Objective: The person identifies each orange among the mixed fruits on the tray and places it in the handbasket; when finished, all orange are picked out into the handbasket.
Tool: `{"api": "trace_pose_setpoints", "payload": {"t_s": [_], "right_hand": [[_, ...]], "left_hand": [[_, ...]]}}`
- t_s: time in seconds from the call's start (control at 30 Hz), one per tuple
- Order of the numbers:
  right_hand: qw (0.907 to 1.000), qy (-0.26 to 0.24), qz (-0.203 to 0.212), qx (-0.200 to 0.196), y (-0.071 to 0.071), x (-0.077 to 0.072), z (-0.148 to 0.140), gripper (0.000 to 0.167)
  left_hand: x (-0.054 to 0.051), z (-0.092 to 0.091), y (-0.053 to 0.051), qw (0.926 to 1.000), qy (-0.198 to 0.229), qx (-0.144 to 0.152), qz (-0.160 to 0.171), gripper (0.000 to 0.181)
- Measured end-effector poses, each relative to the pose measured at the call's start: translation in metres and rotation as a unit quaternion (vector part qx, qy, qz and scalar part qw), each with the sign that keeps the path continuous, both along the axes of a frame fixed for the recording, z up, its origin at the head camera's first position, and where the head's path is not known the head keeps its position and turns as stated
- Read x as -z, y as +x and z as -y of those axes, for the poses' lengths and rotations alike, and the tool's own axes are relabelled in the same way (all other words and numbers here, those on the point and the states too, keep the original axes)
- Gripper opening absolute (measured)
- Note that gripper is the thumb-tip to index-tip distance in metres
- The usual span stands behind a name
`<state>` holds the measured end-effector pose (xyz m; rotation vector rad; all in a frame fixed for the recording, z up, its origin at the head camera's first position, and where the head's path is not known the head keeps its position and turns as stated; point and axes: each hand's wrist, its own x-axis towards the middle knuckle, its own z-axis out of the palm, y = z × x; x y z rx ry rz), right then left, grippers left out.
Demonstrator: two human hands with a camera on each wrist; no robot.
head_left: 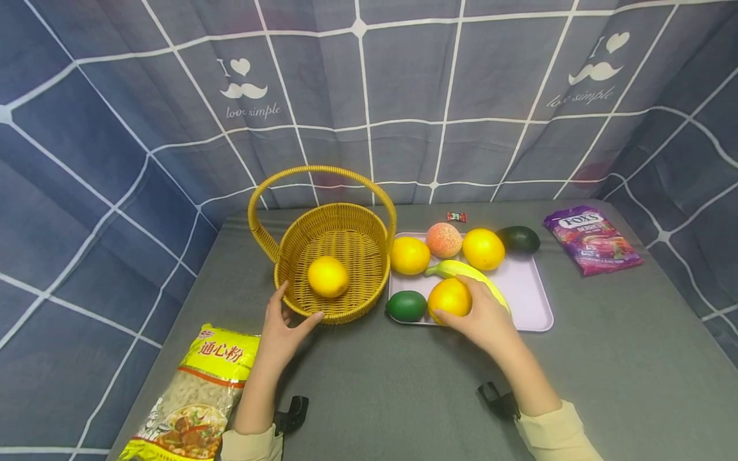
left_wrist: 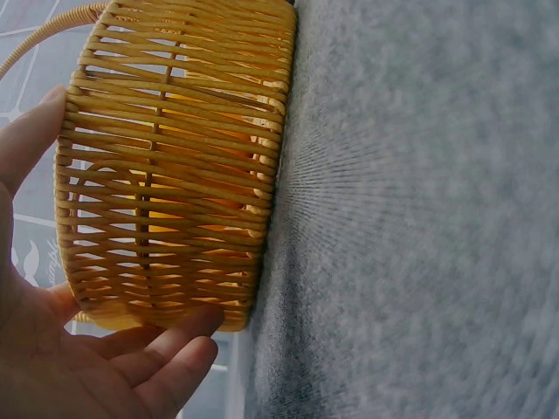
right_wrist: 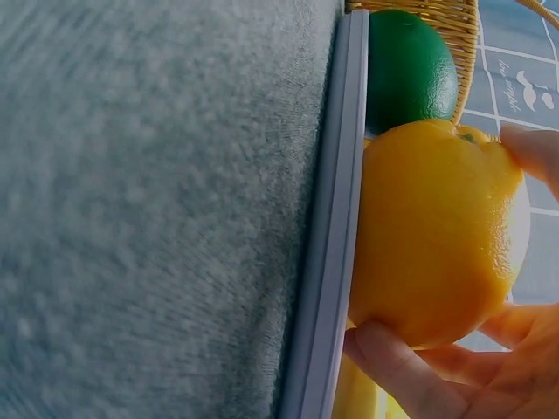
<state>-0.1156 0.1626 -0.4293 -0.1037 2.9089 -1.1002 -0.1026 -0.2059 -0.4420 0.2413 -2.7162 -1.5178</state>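
My right hand (head_left: 484, 315) grips an orange (head_left: 448, 298) at the front of the pale pink tray (head_left: 529, 301), thumb on one side and fingers on the other. In the right wrist view the orange (right_wrist: 437, 231) is beside a smooth green oval fruit (right_wrist: 409, 74). My left hand (head_left: 284, 333) is at the near side of the wicker basket (head_left: 360, 246), thumb and fingers spread. The left wrist view shows those fingers (left_wrist: 175, 345) fairly straight along the basket's woven wall (left_wrist: 175, 175). Inside the basket lies one yellow-orange round fruit (head_left: 328, 276).
On the tray are two more oranges (head_left: 483, 249), a peach (head_left: 444, 240), a banana (head_left: 478, 275) and a dark green avocado-like fruit (head_left: 519, 239). A small wrapped candy (head_left: 457, 217) lies behind. A purple candy bag (head_left: 592, 240) is right; a macaroni bag (head_left: 198, 390) is front left.
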Motion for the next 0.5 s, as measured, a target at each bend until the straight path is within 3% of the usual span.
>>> {"api": "trace_pose_setpoints", "payload": {"t_s": [0.27,0.5], "right_hand": [[0.9997,0.000,-0.015,0.018,-0.001,-0.002,-0.003,0.088],[0.9986,-0.033,-0.020,0.036,0.000,-0.019,-0.003,0.087]], "left_hand": [[0.000,-0.001,-0.001,1.0000,0.006,0.000,-0.001,0.106],[-0.001,-0.001,0.000,1.0000,-0.001,-0.003,-0.001,0.106]]}}
